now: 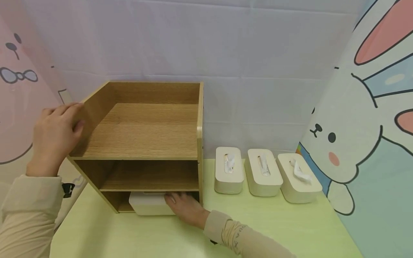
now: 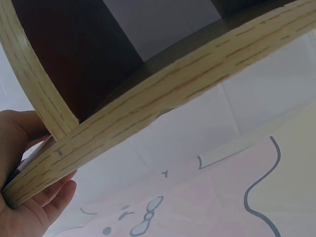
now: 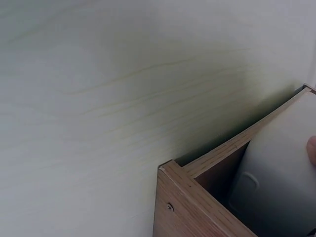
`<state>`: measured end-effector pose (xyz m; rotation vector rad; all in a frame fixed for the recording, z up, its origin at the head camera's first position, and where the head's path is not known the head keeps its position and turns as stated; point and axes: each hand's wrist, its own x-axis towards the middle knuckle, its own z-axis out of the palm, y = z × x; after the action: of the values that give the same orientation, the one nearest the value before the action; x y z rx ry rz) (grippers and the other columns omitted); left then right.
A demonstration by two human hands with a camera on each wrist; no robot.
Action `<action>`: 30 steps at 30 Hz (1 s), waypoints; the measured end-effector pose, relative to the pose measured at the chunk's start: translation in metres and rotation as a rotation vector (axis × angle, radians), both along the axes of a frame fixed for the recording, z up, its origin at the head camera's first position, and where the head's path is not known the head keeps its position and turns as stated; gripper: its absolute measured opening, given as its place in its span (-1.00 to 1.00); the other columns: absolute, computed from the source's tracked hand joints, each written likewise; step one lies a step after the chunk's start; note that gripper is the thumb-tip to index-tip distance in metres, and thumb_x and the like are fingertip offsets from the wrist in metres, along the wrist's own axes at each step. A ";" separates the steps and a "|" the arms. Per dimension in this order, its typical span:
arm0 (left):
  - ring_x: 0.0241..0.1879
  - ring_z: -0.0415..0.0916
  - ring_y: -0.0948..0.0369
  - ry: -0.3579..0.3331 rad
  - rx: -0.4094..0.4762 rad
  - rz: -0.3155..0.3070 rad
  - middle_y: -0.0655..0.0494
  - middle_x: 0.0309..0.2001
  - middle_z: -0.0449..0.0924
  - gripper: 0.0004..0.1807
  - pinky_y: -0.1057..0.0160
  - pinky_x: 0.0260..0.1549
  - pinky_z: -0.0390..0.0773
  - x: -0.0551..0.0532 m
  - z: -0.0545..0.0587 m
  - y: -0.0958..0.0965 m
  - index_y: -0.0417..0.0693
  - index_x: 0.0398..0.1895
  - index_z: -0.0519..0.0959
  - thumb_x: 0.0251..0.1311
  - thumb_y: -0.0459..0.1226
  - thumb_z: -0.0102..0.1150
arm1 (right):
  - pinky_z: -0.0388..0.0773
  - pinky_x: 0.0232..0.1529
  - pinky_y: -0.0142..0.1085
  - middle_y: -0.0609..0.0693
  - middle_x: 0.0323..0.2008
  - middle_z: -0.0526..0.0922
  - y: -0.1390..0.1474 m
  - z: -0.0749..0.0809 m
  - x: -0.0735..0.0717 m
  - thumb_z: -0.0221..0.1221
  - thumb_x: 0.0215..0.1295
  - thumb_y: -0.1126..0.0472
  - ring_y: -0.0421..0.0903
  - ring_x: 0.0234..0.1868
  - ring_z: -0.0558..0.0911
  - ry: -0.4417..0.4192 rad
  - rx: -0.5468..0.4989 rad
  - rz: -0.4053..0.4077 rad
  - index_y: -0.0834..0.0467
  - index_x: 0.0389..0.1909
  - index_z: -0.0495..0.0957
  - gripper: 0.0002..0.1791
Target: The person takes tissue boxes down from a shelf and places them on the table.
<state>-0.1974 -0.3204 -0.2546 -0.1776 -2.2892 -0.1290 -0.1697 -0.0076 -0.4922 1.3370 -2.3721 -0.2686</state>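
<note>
A wooden desktop shelf (image 1: 148, 130) stands at the back left of the table. My left hand (image 1: 56, 132) grips the upper edge of its left side panel; the left wrist view has the panel's edge (image 2: 98, 131) between thumb and fingers. In the bottom compartment sits an off-white tissue box (image 1: 150, 204), its front at the shelf's front edge and its top mostly hidden by the board above. My right hand (image 1: 188, 209) holds this box at its right end. Only a fingertip (image 3: 312, 149) on the box's side shows in the right wrist view.
Three more off-white tissue boxes, a left one (image 1: 229, 173), a middle one (image 1: 264, 175) and a right one (image 1: 300, 181), stand right of the shelf with tissue showing. A pale green table (image 1: 155, 236) lies under everything. White cloth (image 1: 258, 89) hangs close behind.
</note>
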 end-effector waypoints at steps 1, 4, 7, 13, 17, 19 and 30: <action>-0.12 0.34 -0.29 0.003 0.000 -0.001 -0.31 -0.03 0.52 -0.60 -0.20 -0.08 0.31 0.000 0.000 0.000 -0.26 0.00 0.47 -0.01 -0.44 0.11 | 0.41 -0.62 -0.54 -0.01 0.12 0.35 0.000 0.000 0.000 0.18 0.06 0.21 -0.23 -0.36 0.49 0.002 -0.006 0.007 0.10 0.18 0.20 -0.38; -0.13 0.35 -0.28 0.004 0.001 -0.002 -0.31 -0.03 0.52 -0.60 -0.19 -0.08 0.31 0.001 0.000 0.000 -0.26 -0.01 0.48 -0.01 -0.44 0.11 | 0.42 -0.60 -0.53 -0.01 0.11 0.36 0.002 -0.001 0.000 0.20 0.01 0.20 -0.21 -0.39 0.49 0.013 -0.002 0.019 0.10 0.17 0.21 -0.35; -0.12 0.35 -0.28 -0.005 0.002 0.004 -0.31 -0.02 0.51 -0.60 -0.19 -0.07 0.31 0.001 0.001 0.001 -0.26 0.00 0.47 0.00 -0.44 0.10 | 0.47 -0.54 -0.50 0.00 0.09 0.37 0.003 0.000 0.002 0.22 -0.03 0.16 -0.18 -0.38 0.49 0.029 0.001 0.028 0.09 0.16 0.23 -0.34; -0.13 0.35 -0.28 0.005 0.002 0.008 -0.31 -0.02 0.52 -0.61 -0.21 -0.09 0.33 0.001 0.001 0.001 -0.26 -0.01 0.48 0.00 -0.44 0.10 | 0.57 -0.33 -0.44 0.03 0.11 0.36 0.007 0.003 0.008 0.23 -0.03 0.13 -0.09 -0.18 0.51 0.041 0.021 0.026 0.08 0.18 0.21 -0.31; -0.13 0.35 -0.29 0.000 0.000 0.012 -0.31 -0.02 0.52 -0.61 -0.22 -0.10 0.33 0.002 0.001 0.002 -0.26 -0.01 0.48 0.00 -0.44 0.10 | 0.59 -0.25 -0.42 0.04 0.08 0.36 0.010 0.003 0.011 0.23 -0.01 0.12 -0.02 -0.04 0.48 0.039 0.022 0.039 0.07 0.18 0.19 -0.31; -0.12 0.35 -0.29 -0.006 -0.001 0.017 -0.32 -0.02 0.51 -0.61 -0.23 -0.10 0.33 0.002 0.001 0.002 -0.26 -0.01 0.48 0.01 -0.44 0.10 | 0.59 -0.25 -0.42 0.03 0.06 0.36 0.012 0.003 0.012 0.22 0.00 0.12 -0.01 -0.01 0.46 0.043 0.014 0.052 0.07 0.16 0.19 -0.33; -0.13 0.36 -0.29 0.016 -0.001 0.001 -0.31 -0.03 0.52 -0.61 -0.22 -0.09 0.33 0.003 0.002 0.002 -0.26 -0.01 0.48 0.00 -0.44 0.11 | 0.59 -0.06 -0.21 0.05 0.03 0.37 0.021 0.006 0.022 0.14 0.00 0.20 0.12 0.10 0.38 0.043 -0.031 0.119 0.05 0.08 0.24 -0.45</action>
<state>-0.1941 -0.3183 -0.2526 -0.1774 -2.2736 -0.1255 -0.1481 0.0135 -0.4862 1.4370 -2.2418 -0.2227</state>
